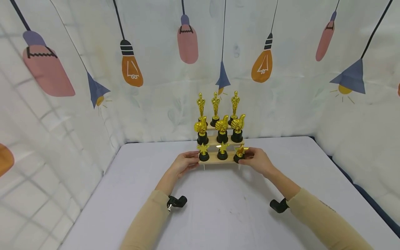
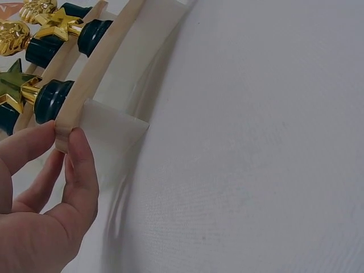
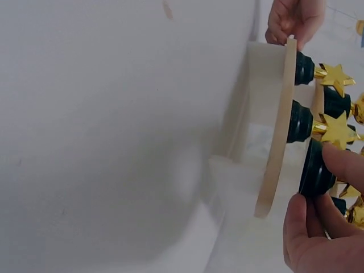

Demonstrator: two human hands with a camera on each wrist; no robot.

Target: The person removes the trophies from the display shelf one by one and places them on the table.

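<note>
A tiered wooden stand (image 1: 213, 160) with pale supports bears three rows of gold trophies on dark bases. My left hand (image 1: 185, 162) pinches the left end of its lowest board (image 2: 94, 68) between thumb and fingers. At the opposite end, my right hand (image 1: 258, 161) grips a star trophy (image 3: 316, 170) by its dark round base. That base is tilted and stands a little apart from the board in the right wrist view; fingers partly hide its gold star. Two other star trophies, one at the left (image 1: 203, 152) and one in the middle (image 1: 222, 152), stand upright on the same board.
Thumbs-up trophies (image 1: 222, 129) fill the middle tier, and figure trophies (image 1: 215, 106) stand on the top one. The white-covered table (image 1: 218, 208) reaches back to a cloth backdrop (image 1: 156, 111) printed with lamps, close behind the stand.
</note>
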